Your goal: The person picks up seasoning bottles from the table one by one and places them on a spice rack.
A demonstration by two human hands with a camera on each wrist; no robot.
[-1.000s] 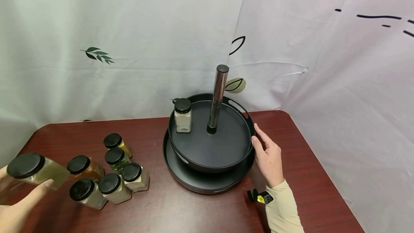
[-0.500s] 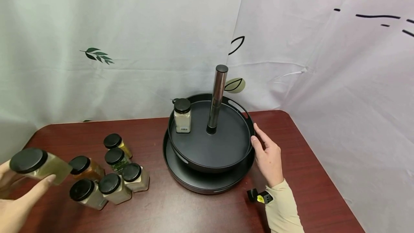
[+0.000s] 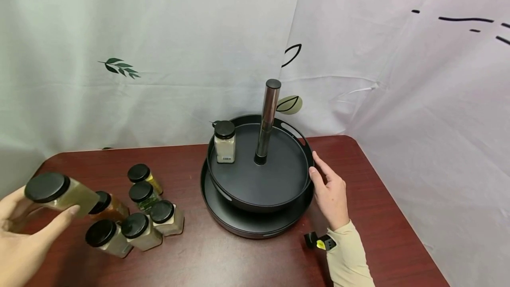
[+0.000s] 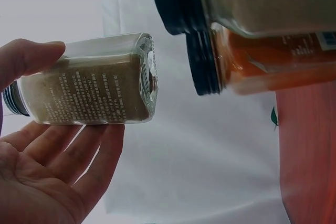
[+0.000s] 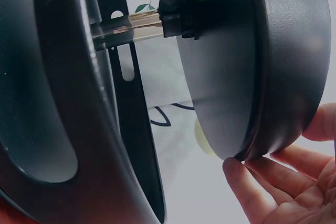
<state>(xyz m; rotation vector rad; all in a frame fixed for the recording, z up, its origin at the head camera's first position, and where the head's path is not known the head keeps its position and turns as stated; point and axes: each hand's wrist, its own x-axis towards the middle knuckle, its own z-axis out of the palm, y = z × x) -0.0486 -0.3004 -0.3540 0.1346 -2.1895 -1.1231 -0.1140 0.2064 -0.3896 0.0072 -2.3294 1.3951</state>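
My left hand (image 3: 24,229) holds a square glass spice jar (image 3: 75,196) with a black lid, tilted, above the table's left side. In the left wrist view, the thumb lies on one side of this spice jar (image 4: 89,93) and the fingers on the opposite side; brownish-green powder fills most of it. My right hand (image 3: 330,194) rests its fingertips and thumb against the outer wall of the upper tray (image 3: 279,185) of a black two-tier turntable. The right wrist view shows fingers (image 5: 257,182) at that tray's lower edge. A pale-filled jar (image 3: 225,143) stands upright on the upper tray.
Several black-lidded jars, among them an orange one (image 3: 113,209) and a green one (image 3: 145,196), stand grouped at the left. The wider lower tray (image 3: 255,227) sits beneath the upper one. A metal post (image 3: 267,123) rises from the centre. White cloth (image 3: 179,34) hangs behind the table.
My left hand has moved right and upward with its spice jar, which now overlaps the orange jar's lid in view. The right hand, turntable and other jars have not moved.
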